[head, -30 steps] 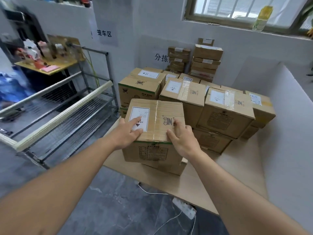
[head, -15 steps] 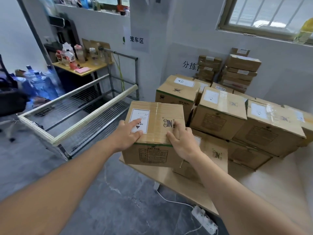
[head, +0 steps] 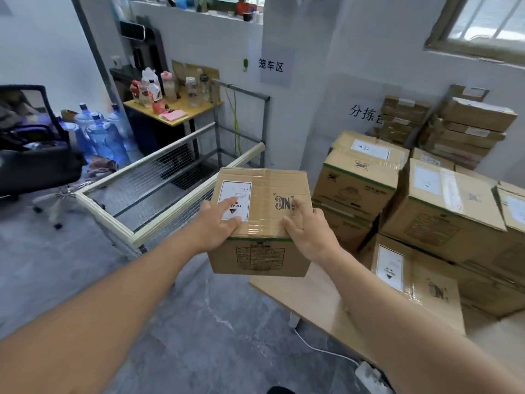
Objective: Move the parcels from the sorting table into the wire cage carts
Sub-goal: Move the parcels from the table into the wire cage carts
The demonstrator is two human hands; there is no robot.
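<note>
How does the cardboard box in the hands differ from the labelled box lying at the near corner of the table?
The held brown cardboard box is off the table, gripped by the left hand and right hand; the near table box rests on the wooden sorting table, untouched. Both carry a white label and clear tape.

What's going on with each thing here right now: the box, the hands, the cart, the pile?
Held box: lifted clear of the table, taped shut.
Left hand: gripping the box.
Right hand: gripping the box.
Wire cage cart: no parcels visible inside.
Stacked boxes: resting on the sorting table.
</note>
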